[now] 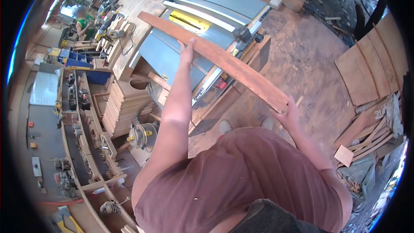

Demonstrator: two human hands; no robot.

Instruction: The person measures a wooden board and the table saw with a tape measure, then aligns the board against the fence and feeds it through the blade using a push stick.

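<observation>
A long reddish-brown wooden board (228, 64) slants across the view, its far end over the table saw (159, 56) and its near end out past the saw's front edge. My left hand (186, 51) grips the board's near-left edge around its middle, the thumb on the upper face. At the near end, my right hand (290, 114) is closed around the board's corner, with some fingers hidden beneath it. The saw's yellow blade insert (189, 21) shows just beyond the board. Beside it, a dark fence clamp (243, 34) sits on the front rail.
To the left stand a stack of wooden strips (123, 108), a metal motor (143, 136) and long shelves (90, 146) of tools. Offcuts (366, 142) and leaning panels (368, 67) lie at right. Another person (85, 22) in green is at the far left.
</observation>
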